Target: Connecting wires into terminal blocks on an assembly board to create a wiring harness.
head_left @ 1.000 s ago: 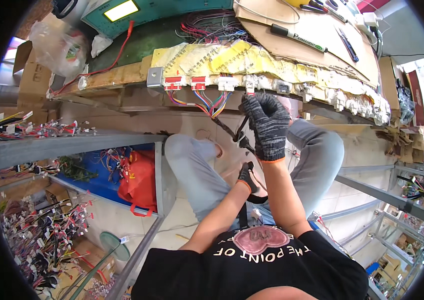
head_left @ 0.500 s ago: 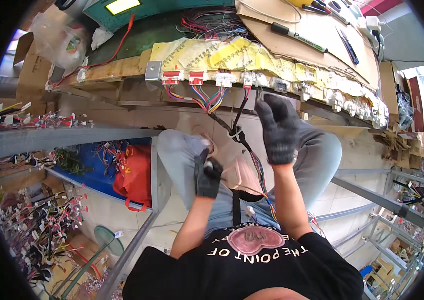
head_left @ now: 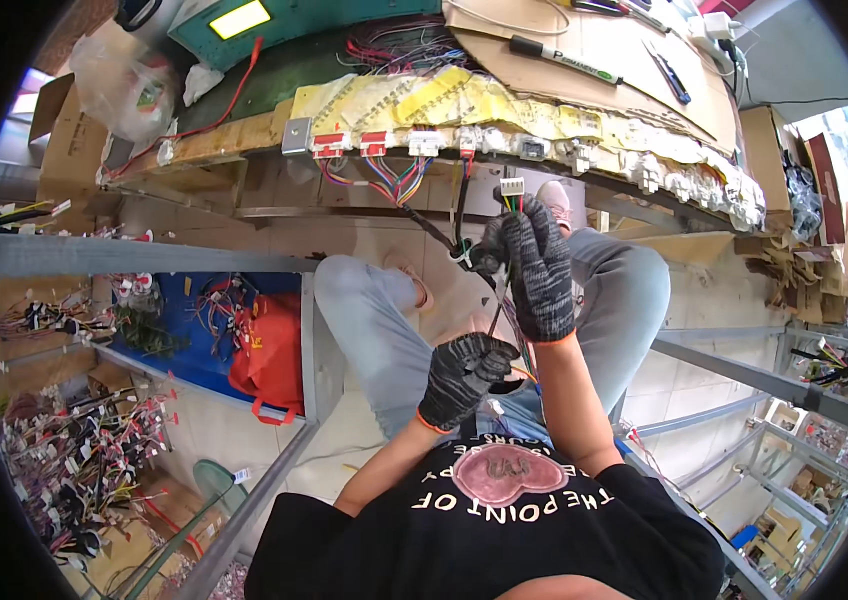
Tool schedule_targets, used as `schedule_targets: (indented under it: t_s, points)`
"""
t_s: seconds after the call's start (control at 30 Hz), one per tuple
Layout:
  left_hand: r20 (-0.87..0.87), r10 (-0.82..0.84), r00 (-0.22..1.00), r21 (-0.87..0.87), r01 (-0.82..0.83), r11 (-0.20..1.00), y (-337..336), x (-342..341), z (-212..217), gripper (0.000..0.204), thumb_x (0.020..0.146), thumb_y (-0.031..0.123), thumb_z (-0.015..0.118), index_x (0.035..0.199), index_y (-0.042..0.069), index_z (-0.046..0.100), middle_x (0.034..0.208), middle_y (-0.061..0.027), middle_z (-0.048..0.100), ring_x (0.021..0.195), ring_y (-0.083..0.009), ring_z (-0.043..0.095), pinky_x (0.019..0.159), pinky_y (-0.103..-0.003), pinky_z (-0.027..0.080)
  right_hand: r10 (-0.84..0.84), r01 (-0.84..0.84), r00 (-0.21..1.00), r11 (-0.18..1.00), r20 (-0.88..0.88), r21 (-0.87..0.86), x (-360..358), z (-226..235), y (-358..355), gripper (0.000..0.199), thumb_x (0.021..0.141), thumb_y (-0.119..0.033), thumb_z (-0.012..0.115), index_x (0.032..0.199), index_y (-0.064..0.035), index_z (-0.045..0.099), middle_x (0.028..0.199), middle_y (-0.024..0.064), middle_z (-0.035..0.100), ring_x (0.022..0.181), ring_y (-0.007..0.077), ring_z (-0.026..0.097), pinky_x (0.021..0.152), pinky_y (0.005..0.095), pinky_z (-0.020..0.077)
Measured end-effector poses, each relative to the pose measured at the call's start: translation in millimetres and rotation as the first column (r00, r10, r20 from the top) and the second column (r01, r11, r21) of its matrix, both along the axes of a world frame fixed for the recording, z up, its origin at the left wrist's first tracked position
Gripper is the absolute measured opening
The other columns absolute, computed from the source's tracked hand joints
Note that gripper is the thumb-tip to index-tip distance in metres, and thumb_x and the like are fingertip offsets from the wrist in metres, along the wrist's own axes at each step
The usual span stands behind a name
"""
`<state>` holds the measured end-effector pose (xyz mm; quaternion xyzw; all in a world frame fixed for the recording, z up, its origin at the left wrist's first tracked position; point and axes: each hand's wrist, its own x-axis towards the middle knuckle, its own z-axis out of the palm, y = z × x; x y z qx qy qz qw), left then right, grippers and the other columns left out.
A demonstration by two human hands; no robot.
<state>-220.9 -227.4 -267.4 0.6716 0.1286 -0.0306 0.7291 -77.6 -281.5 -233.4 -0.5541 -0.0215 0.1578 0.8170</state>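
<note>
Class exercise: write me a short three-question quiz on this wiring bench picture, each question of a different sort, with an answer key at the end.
1. True or false: the right hand holds a white connector with coloured wires up near the bench edge.
2. Which hand is lower in the picture, nearer the person's chest? A) left hand B) right hand
3. Fill in: the bag on the blue surface at the left is ____ in colour.

Key: 1. true. 2. A; it grips the wire bundle running down from the right hand. 3. red.
</note>
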Motion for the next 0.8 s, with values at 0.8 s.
schedule_targets:
  t_s: [0.8]
  points:
    - [-0.225, -0.663, 0.714, 0.077, 0.691, 0.719, -51, -41, -118, 0.053, 0.076, 0.041, 0.062, 0.111, 0.003, 0.054, 0.096, -0.0154, 0.062, 0.086, -0.0271, 0.059, 0.076, -0.035, 0.045, 0.013, -0.017, 0.999, 0.993, -0.030, -0.115, 34, 10, 1, 0.025, 0.092, -0.018, 0.046, 0.098, 0.0019, 0.058, 0.060, 0.0023, 0.053, 0.049, 0.0067, 0.046, 0.045, 0.0197, 0.0362]
